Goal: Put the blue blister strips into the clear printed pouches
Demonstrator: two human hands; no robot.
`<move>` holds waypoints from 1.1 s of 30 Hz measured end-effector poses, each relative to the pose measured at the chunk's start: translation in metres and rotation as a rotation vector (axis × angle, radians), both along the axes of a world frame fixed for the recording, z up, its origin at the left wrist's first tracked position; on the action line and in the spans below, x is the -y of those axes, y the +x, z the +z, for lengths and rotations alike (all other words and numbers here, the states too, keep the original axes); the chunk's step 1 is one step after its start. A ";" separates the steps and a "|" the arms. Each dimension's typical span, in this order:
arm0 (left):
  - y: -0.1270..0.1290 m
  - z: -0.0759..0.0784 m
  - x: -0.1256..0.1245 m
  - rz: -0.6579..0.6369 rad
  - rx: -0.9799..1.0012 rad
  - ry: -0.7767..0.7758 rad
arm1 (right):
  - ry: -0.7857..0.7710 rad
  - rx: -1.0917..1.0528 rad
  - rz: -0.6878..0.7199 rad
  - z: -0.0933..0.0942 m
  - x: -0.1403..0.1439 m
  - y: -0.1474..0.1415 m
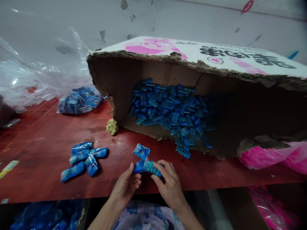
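Both hands meet at the near edge of the red table [43,134]. My left hand [126,187] pinches the end of a small blue plastic packet [139,166]. My right hand [169,185] grips a blue studded piece [152,167] that sits partly in that packet. An empty blue wrapper [141,151] lies just beyond my fingers. To the left lies a cluster of several filled blue packets [83,159]. A torn cardboard box [192,64] lies on its side behind, spilling a heap of blue studded pieces [170,111].
A clear plastic bag of blue packets [79,100] and crumpled clear plastic [28,80] sit at the far left. A yellow sponge-like lump [112,126] rests by the box corner. Pink plastic [275,156] lies at right. Bags of blue items [43,217] are under the table.
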State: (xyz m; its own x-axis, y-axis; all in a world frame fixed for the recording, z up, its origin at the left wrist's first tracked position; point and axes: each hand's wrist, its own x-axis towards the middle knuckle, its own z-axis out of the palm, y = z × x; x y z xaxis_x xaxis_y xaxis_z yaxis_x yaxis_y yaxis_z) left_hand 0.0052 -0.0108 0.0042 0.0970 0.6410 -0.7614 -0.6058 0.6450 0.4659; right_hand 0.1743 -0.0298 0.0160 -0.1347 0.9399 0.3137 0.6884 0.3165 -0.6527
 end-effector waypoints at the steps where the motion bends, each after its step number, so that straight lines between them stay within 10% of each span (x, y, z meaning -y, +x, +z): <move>1: 0.000 0.000 0.000 -0.002 0.005 0.001 | 0.029 0.025 0.007 -0.001 0.002 -0.001; 24: -0.006 0.002 -0.001 -0.035 -0.055 0.146 | 0.221 0.105 0.029 -0.023 0.009 -0.002; 33: 0.000 0.006 -0.002 -0.016 -0.139 0.282 | 0.025 -0.071 0.021 -0.029 0.009 -0.022</move>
State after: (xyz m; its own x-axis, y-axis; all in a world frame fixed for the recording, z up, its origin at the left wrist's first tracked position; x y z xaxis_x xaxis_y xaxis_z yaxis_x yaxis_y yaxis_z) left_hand 0.0056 -0.0090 0.0102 0.0162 0.8281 -0.5604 -0.5151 0.4873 0.7052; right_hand 0.1524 -0.0387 -0.0130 -0.1307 0.9288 0.3469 0.6341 0.3473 -0.6909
